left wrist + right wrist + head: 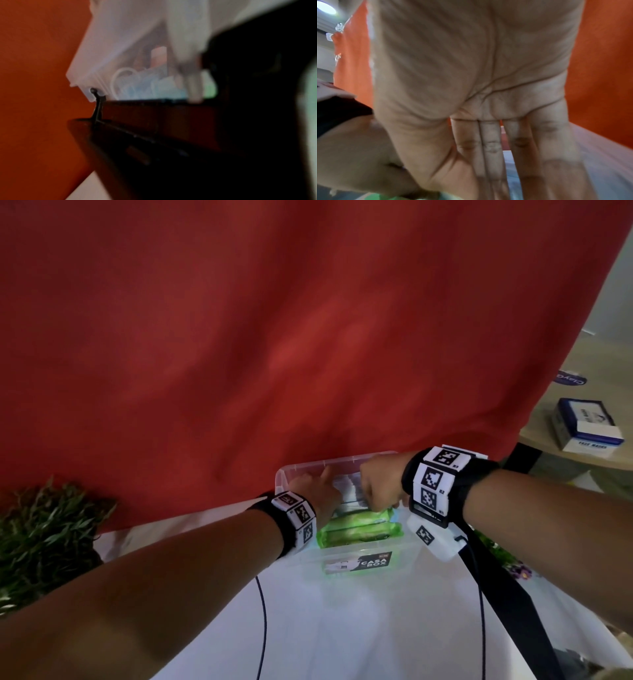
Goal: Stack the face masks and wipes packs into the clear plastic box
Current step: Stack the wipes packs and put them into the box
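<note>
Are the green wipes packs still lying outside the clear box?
No: the green wipes packs lie inside the clear plastic box, near its front wall.

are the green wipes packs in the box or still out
In. The green wipes packs lie inside the clear box, behind its labelled front wall, beside the face masks.

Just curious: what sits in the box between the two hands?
In the head view, a stack of face masks lies between the left hand and right hand.
</note>
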Demonstrator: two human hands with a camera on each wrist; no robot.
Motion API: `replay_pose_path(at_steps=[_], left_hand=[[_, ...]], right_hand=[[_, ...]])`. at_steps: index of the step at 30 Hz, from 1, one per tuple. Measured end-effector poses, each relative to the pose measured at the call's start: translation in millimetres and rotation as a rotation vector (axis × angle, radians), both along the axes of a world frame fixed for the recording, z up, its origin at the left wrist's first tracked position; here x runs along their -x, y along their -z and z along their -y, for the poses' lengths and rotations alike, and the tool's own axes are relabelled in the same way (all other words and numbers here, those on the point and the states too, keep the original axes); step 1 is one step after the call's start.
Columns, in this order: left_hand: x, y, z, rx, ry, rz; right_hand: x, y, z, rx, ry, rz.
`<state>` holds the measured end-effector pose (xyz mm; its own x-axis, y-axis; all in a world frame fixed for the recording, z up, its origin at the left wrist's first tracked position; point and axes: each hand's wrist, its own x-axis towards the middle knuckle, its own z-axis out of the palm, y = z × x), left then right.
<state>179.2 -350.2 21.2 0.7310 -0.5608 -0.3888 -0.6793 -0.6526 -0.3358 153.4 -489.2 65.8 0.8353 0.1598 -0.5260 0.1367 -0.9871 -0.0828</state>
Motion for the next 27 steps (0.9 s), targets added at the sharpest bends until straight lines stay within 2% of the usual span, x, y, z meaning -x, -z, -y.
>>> replay_pose_path(at_steps=[6,10,16,19,23,26,27], left_hand=[[-17.8,16.6,-13.6,0.282,-0.124,-0.076],[-17.2,16.5,-18.3,0.315,-0.093,-0.098],[-18.6,20.2,-22.6,0.416,-0.158,-0.120],[-9.4,17.3,-21.5,0.355,-0.160,-0.083],[9.8,6.9,-20.0,0.288,-0.041,0.106],[18.2,12.4,-24.9,0.208,-0.115,0.027],[19.3,15.2,-27.1,0.189,-0.161,-0.026]], right_hand=[[1.9,-7.3,0.2,0.021,0.000,-0.015],[3.4,-6.2,-3.8,0.075,-0.038,0.060],[2.3,-2.0,-7.0,0.135,-0.088,0.202],[5.2,-2.9,-8.8,0.158,-0.093,0.243],[13.0,-3.2,-11.7,0.190,-0.085,0.338],[22.6,-4.7,-12.2,0.158,-0.048,0.357],[25.4,-5.1,-12.8,0.159,-0.033,0.311]])
